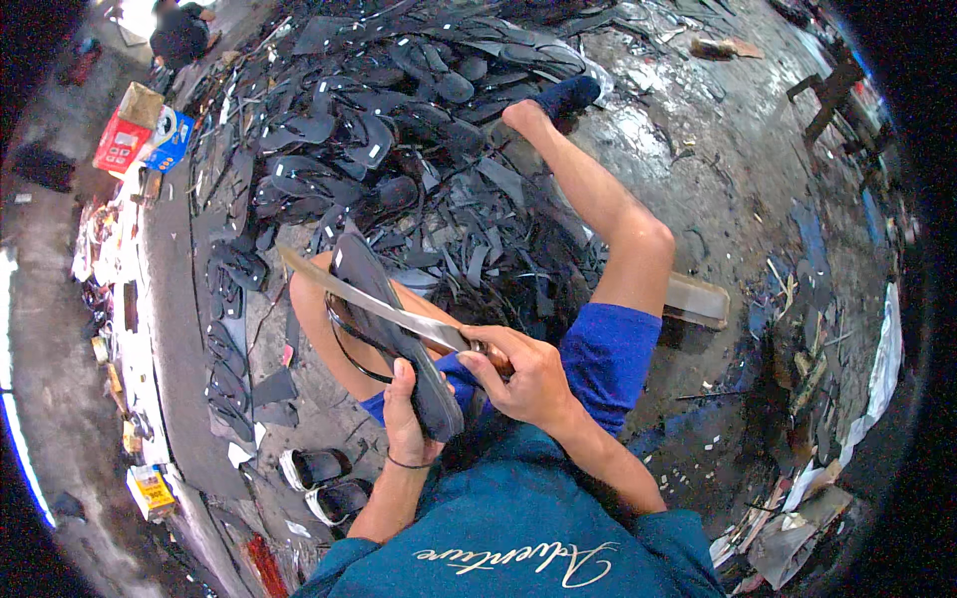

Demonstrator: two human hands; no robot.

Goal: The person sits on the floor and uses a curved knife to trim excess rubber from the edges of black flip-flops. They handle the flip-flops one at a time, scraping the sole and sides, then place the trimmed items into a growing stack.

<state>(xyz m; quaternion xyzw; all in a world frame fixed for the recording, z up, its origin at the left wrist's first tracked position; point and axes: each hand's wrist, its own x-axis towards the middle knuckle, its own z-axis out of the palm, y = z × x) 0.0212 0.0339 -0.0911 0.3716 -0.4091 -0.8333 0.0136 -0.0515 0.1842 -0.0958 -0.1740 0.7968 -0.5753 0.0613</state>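
My left hand (pixel 405 414) grips a dark flip-flop (pixel 427 391) near one end, thumb on top beside the strap. The flip-flop is held tilted over my lap, its other end pointing up and away. In my right hand (pixel 531 371) is a long knife (pixel 431 327), my fingers wrapped round its brown handle. The blade lies across the flip-flop and reaches past it to the upper left. Whether the edge touches the sole, I cannot tell. Beyond my lap, a heap of black scraps (pixel 488 261) covers the ground between my legs.
A large pile of black flip-flops (pixel 344 135) lies ahead. More flip-flops (pixel 227 369) line the left side, above a pair of black-and-white shoes (pixel 339 500). A red box (pixel 121 135) and a blue box (pixel 171 143) stand far left, near another person (pixel 179 38).
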